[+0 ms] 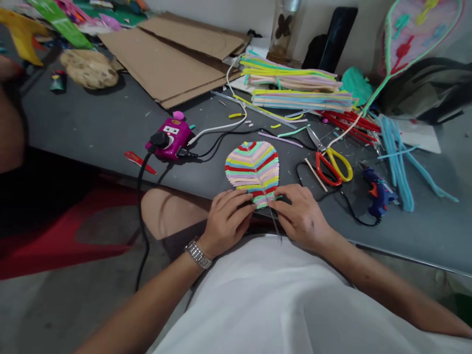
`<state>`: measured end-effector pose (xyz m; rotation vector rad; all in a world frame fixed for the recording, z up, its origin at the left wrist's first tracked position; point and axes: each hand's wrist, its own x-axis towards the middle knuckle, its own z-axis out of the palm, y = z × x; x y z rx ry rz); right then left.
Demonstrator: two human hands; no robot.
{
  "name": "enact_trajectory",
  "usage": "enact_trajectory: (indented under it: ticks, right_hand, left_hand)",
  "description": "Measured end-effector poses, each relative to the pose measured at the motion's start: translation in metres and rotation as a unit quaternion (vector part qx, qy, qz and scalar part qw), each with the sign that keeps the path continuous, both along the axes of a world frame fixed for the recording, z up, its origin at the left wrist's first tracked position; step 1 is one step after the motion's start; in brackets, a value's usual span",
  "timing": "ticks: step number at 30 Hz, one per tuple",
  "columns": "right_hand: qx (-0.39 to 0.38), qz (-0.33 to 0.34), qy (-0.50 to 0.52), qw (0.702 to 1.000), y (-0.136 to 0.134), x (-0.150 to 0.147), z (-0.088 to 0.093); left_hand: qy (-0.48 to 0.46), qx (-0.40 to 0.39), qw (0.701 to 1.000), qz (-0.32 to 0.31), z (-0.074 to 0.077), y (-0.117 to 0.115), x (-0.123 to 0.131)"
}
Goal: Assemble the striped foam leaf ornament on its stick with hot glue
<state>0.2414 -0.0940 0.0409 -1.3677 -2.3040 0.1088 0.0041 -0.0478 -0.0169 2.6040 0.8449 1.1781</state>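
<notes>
Head view: two hands, left (227, 216) and right (304, 214), pinch one striped leaf (252, 164) near one pair of scissors (321, 146).

Left hand (226, 216) and right hand (303, 214) seemingly touch the striped leaf (252, 164).

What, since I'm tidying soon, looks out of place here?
Yellow scraps lie loose near the white cable, unlike the bundled pipe cleaners; the red tool, near the front edge of the table, could fall. The striped leaf looks tidy.
</notes>
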Motion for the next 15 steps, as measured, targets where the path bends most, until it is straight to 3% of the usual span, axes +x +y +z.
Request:
enact_trajectory:
  ticks: [5,15]
  right_hand:
    - [-0.025,-0.028,-0.026,0.999,-0.001,-0.004,0.008]
    - [-0.016,-0.001,-0.080,0.997,0.000,-0.011,0.008]
  left_hand:
    - [-0.002,-0.007,1.000,-0.003,0.001,-0.003,0.001]
    - [-0.009,-0.008,1.000,-0.007,0.001,-0.003,0.002]
